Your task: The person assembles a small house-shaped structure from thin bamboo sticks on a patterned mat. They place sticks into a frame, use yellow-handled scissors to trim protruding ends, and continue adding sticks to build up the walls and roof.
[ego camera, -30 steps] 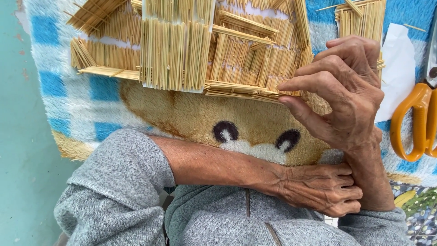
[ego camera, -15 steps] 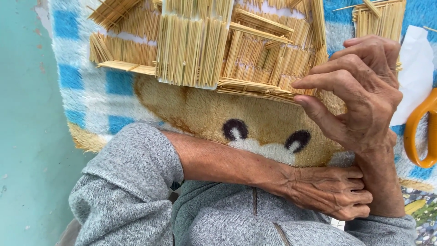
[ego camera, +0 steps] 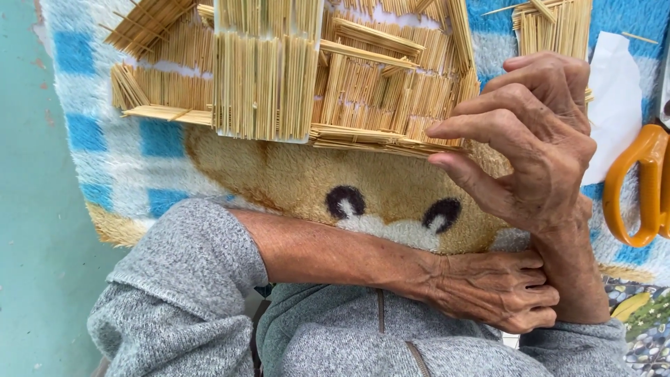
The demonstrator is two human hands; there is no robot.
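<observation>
A model house of thin wooden sticks [ego camera: 363, 84] lies on a fluffy rug [ego camera: 160, 160] with a bear face. My right hand [ego camera: 537, 146] is raised at the house's right lower corner. Its thumb sits under the layered stick edge and its forefinger on top, pinching that edge. My left arm in a grey sleeve crosses my body. My left hand [ego camera: 495, 290] has its fingers curled, holds nothing, and rests against my right wrist.
Orange-handled scissors [ego camera: 638, 188] lie on the rug at the right edge, beside a white piece of paper [ego camera: 618, 105]. A separate stick panel [ego camera: 555, 28] sits at the top right. The teal floor [ego camera: 35, 209] runs along the left.
The view has shifted, so the rug and the house sit further right in frame. My right hand stays at the same corner of the house; my left hand has not moved.
</observation>
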